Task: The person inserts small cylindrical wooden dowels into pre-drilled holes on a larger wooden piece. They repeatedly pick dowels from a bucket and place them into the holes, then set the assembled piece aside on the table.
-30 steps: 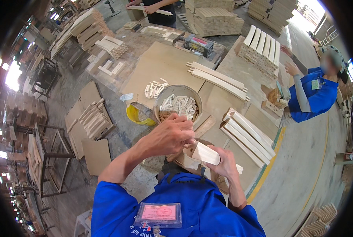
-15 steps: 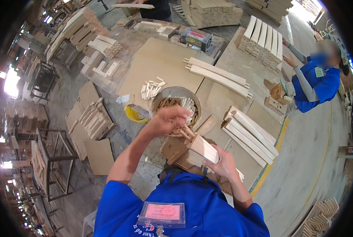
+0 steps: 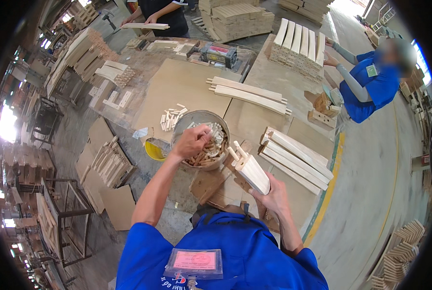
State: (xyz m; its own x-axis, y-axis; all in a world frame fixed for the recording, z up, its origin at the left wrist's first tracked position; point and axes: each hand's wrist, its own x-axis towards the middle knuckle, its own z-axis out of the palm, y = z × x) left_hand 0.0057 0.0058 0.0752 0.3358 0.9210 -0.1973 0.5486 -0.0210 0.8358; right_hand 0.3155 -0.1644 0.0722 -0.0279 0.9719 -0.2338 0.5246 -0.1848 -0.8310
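My right hand (image 3: 273, 193) grips a pale wooden furniture leg (image 3: 252, 173) tilted up toward the middle. From its far end stick wooden dowels (image 3: 238, 152). Over a round bucket (image 3: 201, 115) hangs my left hand (image 3: 194, 141), its fingers curled together; what they hold, if anything, is hidden. The bucket contains many loose dowels, brownish ones (image 3: 207, 158) near me and whiter ones (image 3: 219, 134) farther off. Left of the bucket, more loose dowels (image 3: 170, 119) lie on the cardboard-covered table (image 3: 177, 82).
Doweled wooden pieces (image 3: 249, 96) and more legs (image 3: 298, 159) lie on the table to the right. A yellow container (image 3: 154, 151) is left of the bucket. Stacked pieces (image 3: 298, 48) stand at the far right by a co-worker (image 3: 370, 87). Another person (image 3: 165, 17) works across the table.
My left hand has moved left, from beside the leg's doweled end to over the bucket, and its fingers have curled. The leg stays in my right hand, its dowels pointing more upward.
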